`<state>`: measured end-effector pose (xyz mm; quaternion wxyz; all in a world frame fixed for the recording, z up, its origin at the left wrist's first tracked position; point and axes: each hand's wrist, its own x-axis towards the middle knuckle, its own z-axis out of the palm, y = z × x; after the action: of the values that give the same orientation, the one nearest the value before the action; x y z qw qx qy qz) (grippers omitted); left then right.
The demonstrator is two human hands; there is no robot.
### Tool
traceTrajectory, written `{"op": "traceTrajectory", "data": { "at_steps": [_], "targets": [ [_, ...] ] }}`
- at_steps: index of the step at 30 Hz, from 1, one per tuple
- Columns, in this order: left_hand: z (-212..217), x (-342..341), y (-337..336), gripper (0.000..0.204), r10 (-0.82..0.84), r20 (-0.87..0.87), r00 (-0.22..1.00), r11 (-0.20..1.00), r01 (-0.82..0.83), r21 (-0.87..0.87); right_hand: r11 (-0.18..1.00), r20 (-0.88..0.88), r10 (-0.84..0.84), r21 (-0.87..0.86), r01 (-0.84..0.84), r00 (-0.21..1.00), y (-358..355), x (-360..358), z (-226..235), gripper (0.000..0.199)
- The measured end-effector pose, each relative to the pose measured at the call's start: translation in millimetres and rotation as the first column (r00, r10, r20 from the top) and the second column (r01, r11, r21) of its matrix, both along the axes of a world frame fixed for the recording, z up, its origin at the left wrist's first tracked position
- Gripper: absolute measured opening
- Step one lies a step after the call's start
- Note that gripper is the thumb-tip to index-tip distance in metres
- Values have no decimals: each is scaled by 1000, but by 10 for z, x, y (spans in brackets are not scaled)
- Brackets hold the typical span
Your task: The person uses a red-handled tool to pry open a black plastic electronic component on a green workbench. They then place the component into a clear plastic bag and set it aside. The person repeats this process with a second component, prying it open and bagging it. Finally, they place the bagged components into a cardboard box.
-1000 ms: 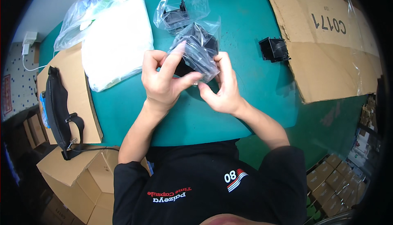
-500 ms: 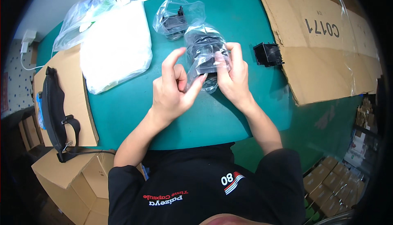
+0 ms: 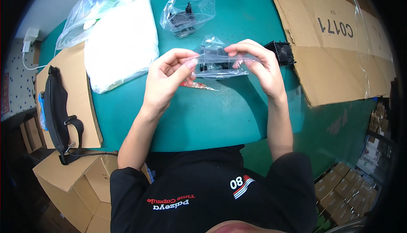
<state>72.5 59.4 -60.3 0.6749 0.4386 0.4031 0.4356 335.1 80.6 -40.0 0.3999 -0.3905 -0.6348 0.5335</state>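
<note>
Two bare hands work at a clear bag (image 3: 217, 59) over the middle of the desk (image 3: 203, 118). The left hand (image 3: 164, 78) is nearly closed, thumb against forefinger, pinching the near left end of the plastic, with its other fingers curled beneath. The right hand (image 3: 266, 70) is part open, its thumb and fingers bent around the right end of the film, which stretches between the two hands. Inside the bag is a black part (image 3: 218, 67); glare and creases blur its outline, so it seems to rest on the desk, though I cannot be sure. Just below the left fingers lies a small red strip (image 3: 198, 85). Beyond the hands, a second bag (image 3: 203, 5) holds another dark piece (image 3: 183, 20). To the right, a loose black holder (image 3: 280, 52) sits just beside a big carton (image 3: 335, 53). On the left are a white bundle (image 3: 121, 46) and a cardboard sheet (image 3: 87, 125) carrying a black pouch (image 3: 57, 106). An open box (image 3: 63, 176) stands at lower left, below the sheet.
</note>
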Motion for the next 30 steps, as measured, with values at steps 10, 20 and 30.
{"op": "traceTrajectory", "data": {
  "at_steps": [10,20,30],
  "targets": [
    [-103,110,-34,56,129,-147,981,957,-84,278,941,362,-228,320,109,904,80,-79,-259,30],
    [-205,417,40,32,484,-695,532,603,373,705,961,48,-268,82,263,962,-8,-143,-78,64],
    [13,215,54,48,514,-478,712,518,186,835,764,603,-327,622,-172,728,50,-218,-312,40]
  ]
}}
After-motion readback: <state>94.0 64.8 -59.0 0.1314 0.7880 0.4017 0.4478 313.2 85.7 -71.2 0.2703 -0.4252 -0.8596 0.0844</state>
